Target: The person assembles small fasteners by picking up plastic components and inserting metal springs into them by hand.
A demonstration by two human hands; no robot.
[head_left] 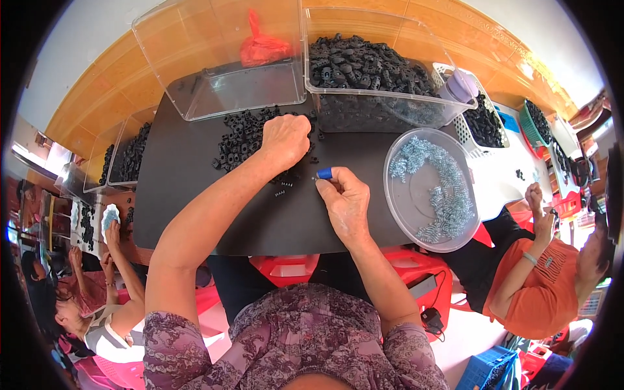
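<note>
My left hand (286,141) is closed in a fist over the right side of a loose pile of small black plastic parts (242,140). Its fingertips are turned away, so whatever they grip is hidden. Nearer to me, my right hand (346,200) has thumb and forefinger drawn together, with a blue finger cover (324,173) on one fingertip. Something tiny shows at that tip, too small to name. A few small metal springs (280,193) lie on the dark table (195,188) to the left of this hand. Many more springs (448,208) lie in a round clear tray (398,214) at the right.
A large clear bin (383,101) heaped with black parts stands at the back, beside another clear box (253,97) with a red plastic bag (263,49). White baskets (484,123) of black parts stand further right. People sit working on both sides; one wears an orange shirt (543,286).
</note>
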